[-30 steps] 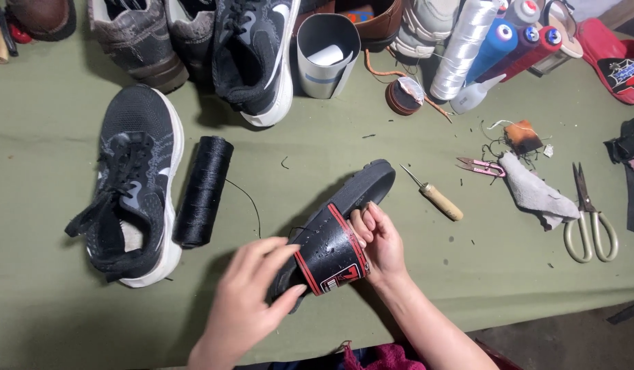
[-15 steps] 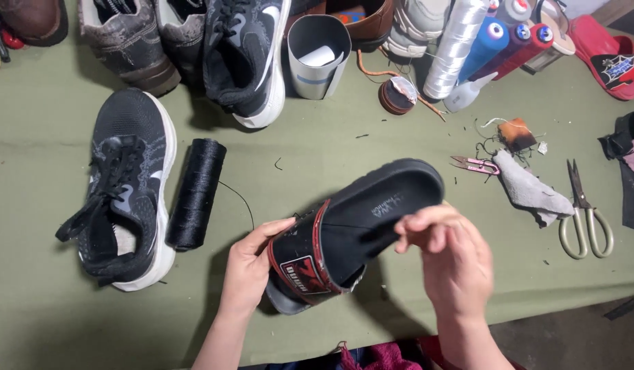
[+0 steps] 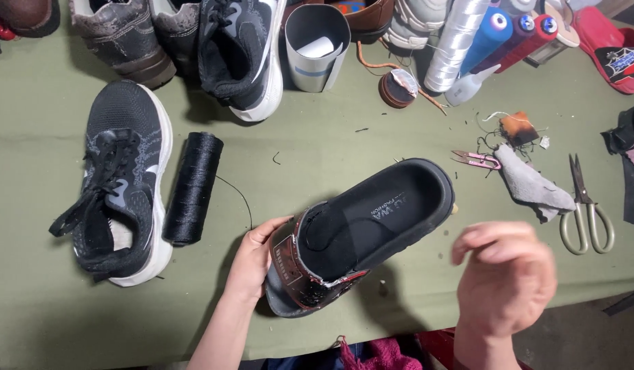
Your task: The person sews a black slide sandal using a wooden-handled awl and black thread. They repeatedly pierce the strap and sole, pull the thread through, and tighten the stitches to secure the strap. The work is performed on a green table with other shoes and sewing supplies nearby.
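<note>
We are now holding the slide [image 3: 372, 226] footbed-up in our left hand [image 3: 252, 264] alone, its grip closing around the strap end, with the heel pointing away over the table [image 3: 317, 157]. A second ago it was lying sole-up between both hands. Our right hand [image 3: 505, 281] is now lifting clear beside the grip, loosely curled and empty. The thread spool [image 3: 192, 188] is lying left of the grip.

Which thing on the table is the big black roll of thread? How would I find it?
Look at the left part of the green table, where a black sneaker with a white sole lies alone. The black thread spool lies on its side right beside it, left of the slide sandal that the left hand holds. The other spools are white, blue or red.
</note>
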